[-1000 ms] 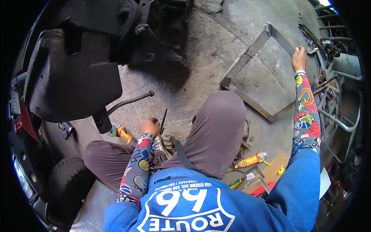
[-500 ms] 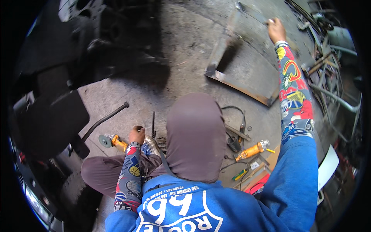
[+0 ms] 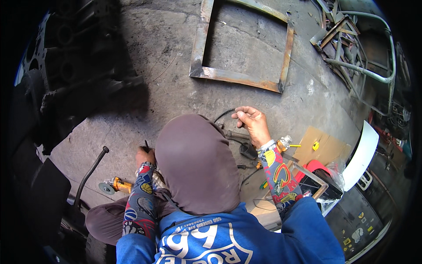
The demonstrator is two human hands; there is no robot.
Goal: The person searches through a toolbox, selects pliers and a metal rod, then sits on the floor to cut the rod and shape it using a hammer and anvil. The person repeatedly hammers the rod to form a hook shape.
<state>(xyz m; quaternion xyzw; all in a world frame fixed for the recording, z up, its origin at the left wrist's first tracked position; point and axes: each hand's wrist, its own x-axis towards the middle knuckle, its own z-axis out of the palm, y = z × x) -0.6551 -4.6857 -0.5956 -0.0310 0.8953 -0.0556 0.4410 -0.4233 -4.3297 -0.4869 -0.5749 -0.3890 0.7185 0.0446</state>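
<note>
My right hand (image 3: 253, 124) is raised beyond my right knee, fingers curled in and the thumb near the index finger. Whatever it may pinch is too small to make out. A black cable (image 3: 224, 114) loops across the floor behind its fingertips. Close against my left knee, my left hand (image 3: 145, 156) is closed, partly hidden, with a thin dark tip showing above it. Beside that forearm lies a yellow angle grinder (image 3: 118, 185) with a disc. Farther off, a rusty rectangular steel frame (image 3: 239, 78) lies flat on the concrete.
A dark engine block (image 3: 74, 66) stands at far left, above a bent black bar (image 3: 93, 174). On the right are a second yellow tool (image 3: 283, 143), cardboard (image 3: 327, 152) with a yellow tape measure (image 3: 315, 145), a white panel (image 3: 362, 152) and scrap metal tubing (image 3: 365, 70).
My right hand has come back from the far right, over the steel frame, to near my knee. The view has shifted, showing more of the frame and right-hand floor. My left hand stays low and closed.
</note>
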